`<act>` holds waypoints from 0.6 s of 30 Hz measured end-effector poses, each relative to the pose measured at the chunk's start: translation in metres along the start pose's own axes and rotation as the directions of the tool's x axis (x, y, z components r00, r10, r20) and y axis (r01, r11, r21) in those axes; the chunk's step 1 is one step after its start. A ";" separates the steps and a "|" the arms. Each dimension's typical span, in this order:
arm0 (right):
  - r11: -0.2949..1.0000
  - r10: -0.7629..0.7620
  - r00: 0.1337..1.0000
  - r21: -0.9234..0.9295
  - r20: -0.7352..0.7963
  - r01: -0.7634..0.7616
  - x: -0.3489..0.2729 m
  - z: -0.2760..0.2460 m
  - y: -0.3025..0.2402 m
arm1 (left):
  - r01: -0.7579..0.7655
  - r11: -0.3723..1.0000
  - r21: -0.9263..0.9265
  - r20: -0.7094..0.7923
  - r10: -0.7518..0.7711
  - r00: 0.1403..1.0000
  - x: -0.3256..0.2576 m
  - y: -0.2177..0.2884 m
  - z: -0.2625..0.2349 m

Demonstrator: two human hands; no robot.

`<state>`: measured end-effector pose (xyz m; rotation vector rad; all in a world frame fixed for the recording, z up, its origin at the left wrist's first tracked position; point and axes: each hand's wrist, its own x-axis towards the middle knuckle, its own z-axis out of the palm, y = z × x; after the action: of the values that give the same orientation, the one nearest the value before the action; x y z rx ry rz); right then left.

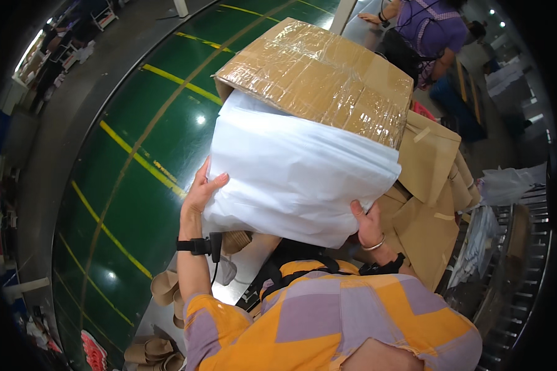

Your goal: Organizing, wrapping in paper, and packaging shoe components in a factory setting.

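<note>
A thick stack of thin white sheets is held between my two hands, its layered far edge tucked against the opening of a brown cardboard box. Whether the sheets are paper or plastic bags, I cannot tell. My left hand grips the stack's left edge, thumb on top and fingers partly hidden beneath. At the near right corner my right hand does the same. Clear shiny tape or film covers the box, which lies tilted just beyond the stack. How far the sheets reach into it is hidden.
To the left runs a green surface with yellow lines. Tan slippers lie at lower left, near a red item. Flat brown cardboard pieces lean at right, beside a roller conveyor. A person in purple stands beyond the box.
</note>
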<state>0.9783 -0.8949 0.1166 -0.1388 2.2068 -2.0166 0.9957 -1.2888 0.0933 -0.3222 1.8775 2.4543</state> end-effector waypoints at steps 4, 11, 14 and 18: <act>0.994 0.049 0.996 0.097 -0.080 -0.041 -0.010 0.013 0.005 | 0.101 0.994 0.045 0.048 -0.103 0.994 0.019 0.007 0.000; 0.786 0.497 0.866 0.398 0.050 -0.474 -0.012 0.039 -0.044 | 0.265 0.962 0.069 0.153 -0.272 0.950 0.022 0.043 -0.015; 0.561 0.753 0.634 0.330 0.178 -0.759 -0.014 0.035 -0.020 | 0.285 0.934 0.216 0.144 -0.319 0.937 0.018 0.039 -0.022; 0.798 0.545 0.838 0.282 0.043 -0.533 -0.019 0.044 -0.058 | 0.204 0.974 0.101 0.113 -0.215 0.970 0.005 0.059 -0.023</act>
<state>1.0030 -0.9405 0.1710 0.5147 1.6737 -1.9616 0.9852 -1.3272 0.1424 -0.3382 1.7954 2.1948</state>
